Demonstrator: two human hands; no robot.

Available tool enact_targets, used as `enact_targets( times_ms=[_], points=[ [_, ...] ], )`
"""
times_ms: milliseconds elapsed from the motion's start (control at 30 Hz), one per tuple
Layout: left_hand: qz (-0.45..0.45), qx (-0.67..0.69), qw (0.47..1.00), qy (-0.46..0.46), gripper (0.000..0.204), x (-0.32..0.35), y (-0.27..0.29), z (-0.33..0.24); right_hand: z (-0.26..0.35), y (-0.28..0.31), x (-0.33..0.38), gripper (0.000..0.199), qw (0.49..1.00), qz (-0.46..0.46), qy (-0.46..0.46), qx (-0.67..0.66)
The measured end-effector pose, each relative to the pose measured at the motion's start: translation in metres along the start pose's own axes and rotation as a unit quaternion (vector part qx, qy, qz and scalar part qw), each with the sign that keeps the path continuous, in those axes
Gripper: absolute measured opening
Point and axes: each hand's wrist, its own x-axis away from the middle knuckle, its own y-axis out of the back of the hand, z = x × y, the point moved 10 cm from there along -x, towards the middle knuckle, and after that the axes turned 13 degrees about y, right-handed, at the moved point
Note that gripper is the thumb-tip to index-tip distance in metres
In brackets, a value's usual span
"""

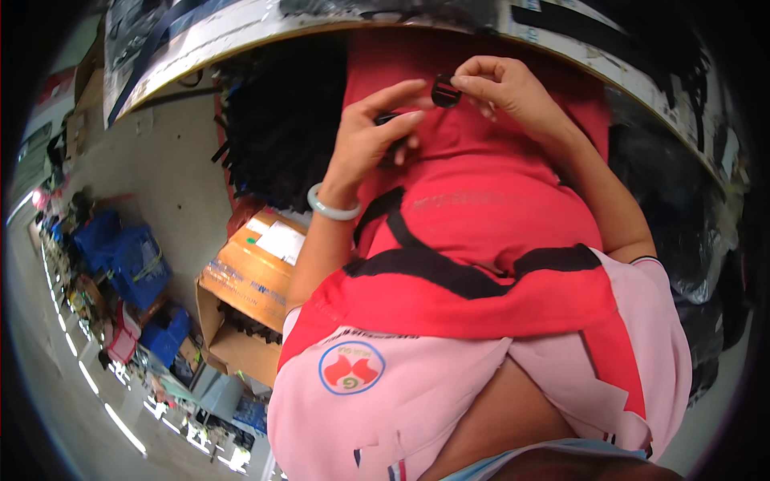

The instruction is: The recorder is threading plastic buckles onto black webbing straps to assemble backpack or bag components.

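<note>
A red fabric piece (pixel 481 200) with black straps (pixel 449 272) lies over my lap, over a pink garment. My left hand (pixel 373 140), with a pale green bangle (pixel 333 210) on its wrist, grips a small black part and a strap end against the red fabric. My right hand (pixel 509 88) pinches a small round black plastic ring (pixel 446 90) between thumb and forefinger, just right of my left fingertips. Both hands meet near the table edge at the top.
A curved worktable edge (pixel 241 44) runs across the top, with black straps on it. A heap of black straps (pixel 273 136) hangs at my left. An open cardboard box (pixel 245 297) stands on the floor, with blue crates (pixel 132 260) beyond. Dark plastic bags (pixel 690 232) are at right.
</note>
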Motion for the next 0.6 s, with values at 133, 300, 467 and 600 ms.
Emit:
enact_targets(
  times_ms=[133,300,467,600],
  points=[
    [0.012,-0.011,1.0,0.003,0.034,-0.015,-0.015,0.008,-0.011,0.008,0.009,0.023,0.999,0.0,-0.052,-0.008],
    [0.01,-0.107,0.994,-0.015,0.02,-0.03,-0.042,0.006,0.008,0.011,0.008,0.015,0.999,0.02,0.028,0.032],
    [0.075,0.083,0.993,0.025,0.017,-0.041,-0.042,0.008,0.084,0.082,0.025,0.024,0.845,-0.167,0.308,0.403],
    [0.095,0.13,0.986,0.046,0.026,-0.046,-0.036,0.01,0.072,0.108,0.027,0.038,0.725,-0.164,0.277,0.609]
  ],
)
